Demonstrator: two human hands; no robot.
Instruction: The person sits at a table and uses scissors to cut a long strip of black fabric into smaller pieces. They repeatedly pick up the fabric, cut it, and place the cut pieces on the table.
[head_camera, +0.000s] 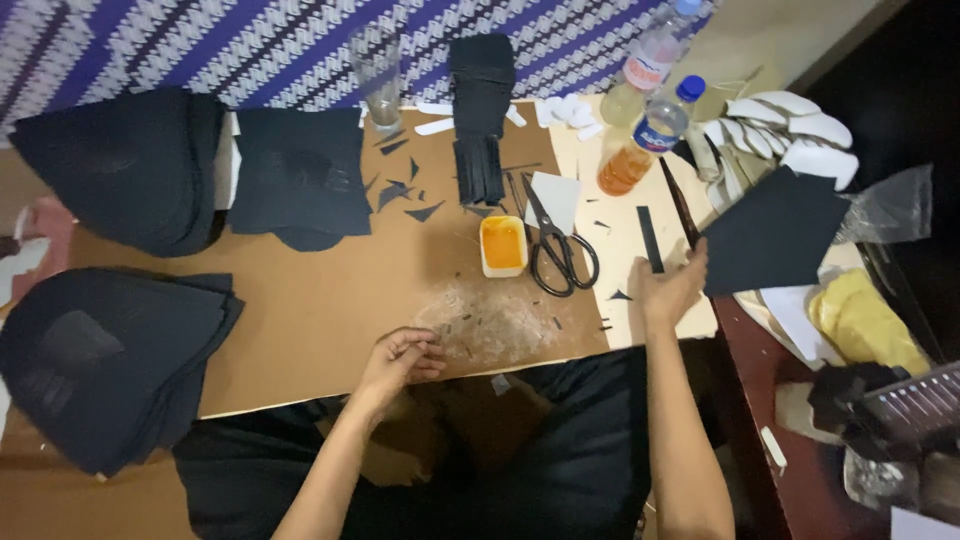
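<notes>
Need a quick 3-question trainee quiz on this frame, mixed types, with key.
1. True or false: the scissors lie on the board beside the orange tub.
2. What does the right hand touch? A) black sheet B) bottle C) glass
3. Fill in: the left hand rests at the board's near ____.

Key: 1 true; 2 A; 3 edge.

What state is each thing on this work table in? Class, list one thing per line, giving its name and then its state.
Scissors: lying flat, blades closed.
Small tub: open, orange contents.
Near bottle: capped, lying tilted, part full of orange liquid.
Drinking glass: upright, looks empty.
Black sheet: held up at its edge by the right hand.
Left hand: loosely curled, resting on the brown board.
</notes>
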